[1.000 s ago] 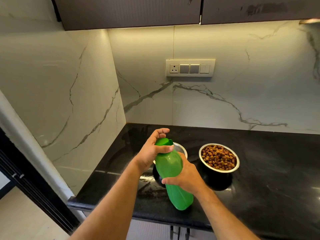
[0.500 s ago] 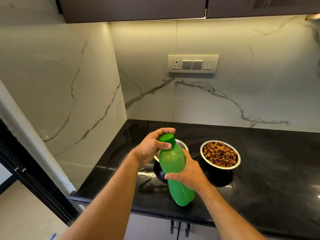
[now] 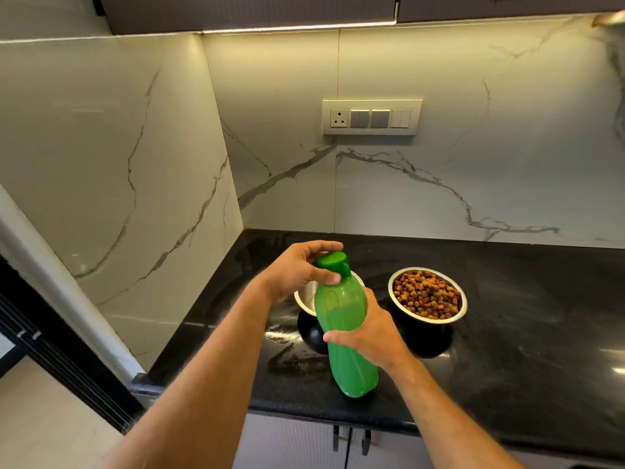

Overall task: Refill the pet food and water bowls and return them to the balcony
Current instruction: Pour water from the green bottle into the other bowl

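Near the black stone counter (image 3: 507, 316)'s front edge, the right hand (image 3: 372, 330) grips a green plastic bottle (image 3: 341, 319); the left hand (image 3: 297, 272) curls around its green cap (image 3: 333, 260), steel kibble bowl (image 3: 427, 294) behind

light: warm under-cabinet strip (image 3: 297, 27) | glare: glossy black counter (image 3: 527, 299) | edges: wide-angle bowing | focus: sharp

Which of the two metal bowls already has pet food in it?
The right-hand bowl, standing in the open on the black counter, is heaped with brown kibble. The other bowl sits mostly hidden behind the green bottle; no kibble shows in it.
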